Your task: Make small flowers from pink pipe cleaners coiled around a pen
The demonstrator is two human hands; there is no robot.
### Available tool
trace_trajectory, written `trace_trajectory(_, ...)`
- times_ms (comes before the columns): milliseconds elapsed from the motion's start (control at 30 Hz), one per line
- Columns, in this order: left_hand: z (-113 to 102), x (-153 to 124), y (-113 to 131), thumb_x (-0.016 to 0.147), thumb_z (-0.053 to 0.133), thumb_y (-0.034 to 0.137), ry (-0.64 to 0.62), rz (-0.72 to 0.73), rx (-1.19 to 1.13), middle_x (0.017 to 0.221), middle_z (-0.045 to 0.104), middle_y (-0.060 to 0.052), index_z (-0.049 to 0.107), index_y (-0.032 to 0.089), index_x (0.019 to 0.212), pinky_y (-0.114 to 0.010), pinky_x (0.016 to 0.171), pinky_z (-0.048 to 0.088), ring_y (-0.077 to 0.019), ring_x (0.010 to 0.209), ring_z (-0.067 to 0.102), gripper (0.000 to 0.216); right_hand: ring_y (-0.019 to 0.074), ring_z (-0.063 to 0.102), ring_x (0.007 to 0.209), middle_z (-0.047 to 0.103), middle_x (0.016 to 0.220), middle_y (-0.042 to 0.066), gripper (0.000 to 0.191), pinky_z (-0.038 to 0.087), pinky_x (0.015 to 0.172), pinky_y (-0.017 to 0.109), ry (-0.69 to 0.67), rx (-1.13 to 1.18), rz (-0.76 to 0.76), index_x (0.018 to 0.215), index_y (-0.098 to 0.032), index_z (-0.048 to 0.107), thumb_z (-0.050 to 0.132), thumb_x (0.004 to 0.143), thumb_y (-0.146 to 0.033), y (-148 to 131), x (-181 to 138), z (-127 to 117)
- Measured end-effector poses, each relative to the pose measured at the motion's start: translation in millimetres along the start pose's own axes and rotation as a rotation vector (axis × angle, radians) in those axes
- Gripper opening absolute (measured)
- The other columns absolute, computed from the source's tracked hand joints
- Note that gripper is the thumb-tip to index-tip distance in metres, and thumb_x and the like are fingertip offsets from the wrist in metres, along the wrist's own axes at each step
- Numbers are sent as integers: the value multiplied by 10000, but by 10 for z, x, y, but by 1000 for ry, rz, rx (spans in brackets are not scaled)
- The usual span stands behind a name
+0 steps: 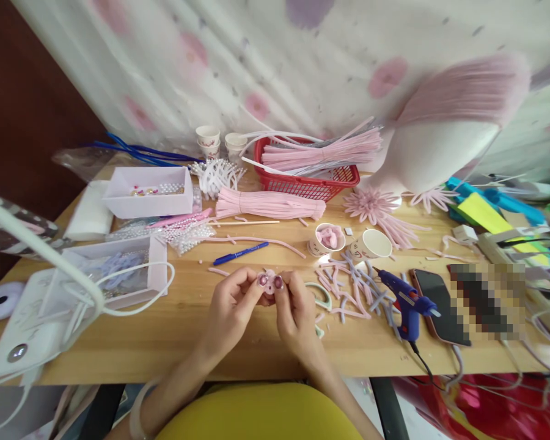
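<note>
Far side: a white curtain [238,67] with pink and purple blooms hangs behind the wooden table [132,351]. Far left: a dark brown panel [27,91]; blue strands [140,154] lying loose; a white box [142,206] containing small beads; two stacks of paper cups, one [208,145] left of the other [235,150]. Near left: a white pole [41,250] slants across; a round white device [0,302] sits beside it. Centre: blue pen [241,253], lying flat. Near right: dark-screened phone [440,311], lying flat. Farther right: yellow sheet [488,214]. Below the table, right: red plastic material [499,409], partly visible.
</note>
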State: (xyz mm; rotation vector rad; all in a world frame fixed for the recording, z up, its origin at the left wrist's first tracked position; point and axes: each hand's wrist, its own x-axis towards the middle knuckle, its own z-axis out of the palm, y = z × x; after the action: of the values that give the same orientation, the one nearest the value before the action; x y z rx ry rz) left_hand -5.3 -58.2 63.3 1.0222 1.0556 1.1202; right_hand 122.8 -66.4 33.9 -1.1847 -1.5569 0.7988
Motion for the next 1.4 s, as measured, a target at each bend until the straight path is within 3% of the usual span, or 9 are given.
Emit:
trace_trajectory(133,16,-5,-22,891,611,316,45,39,53,687,611,17,607,168,733,-206,653,519,-115,653,579,217,130,438,605,472,694,-24,216,341,581,265,-17,-26,-12,776,-224,390,387,988,-190,-13,4,10)
trace_trajectory(367,-53,38,-45,925,569,354,-9,83,229,745,637,0,598,174,767,-225,680,503,-139,716,605,241,134,456,681,503,749,-21,258,363,642,265,-101,129,180,796,-223,396,338,1033,-309,-39,35,11)
trace_trajectory(533,-119,85,-96,948,509,430,-135,-6,-5,762,636,-11,622,170,791,-245,667,516,-151,721,603,324,127,430,654,470,715,-28,296,352,626,267,-93,224,151,761,-218,395,351,1034,-323,-10,39,20)
trace_trajectory(700,-123,104,-127,932,565,414,-246,-96,-198,737,581,19,613,177,805,-214,659,506,-116,700,578,273,123,437,635,469,701,-31,299,357,611,267,-124,338,154,764,-216,423,364,1033,-332,12,13,16)
trace_trajectory(900,-106,92,-109,945,557,388,-285,-77,-205,728,551,29,580,179,787,-192,677,469,-99,708,539,263,113,432,625,492,707,-35,285,357,612,257,-96,299,95,765,-216,436,371,1033,-289,2,1,13)
trace_trajectory(1400,-82,111,-110,965,516,373,-304,-11,-87,750,502,31,557,185,800,-205,673,433,-102,706,497,253,118,432,642,470,713,-35,277,354,625,272,-66,235,114,771,-218,408,357,1036,-285,-6,-25,33)
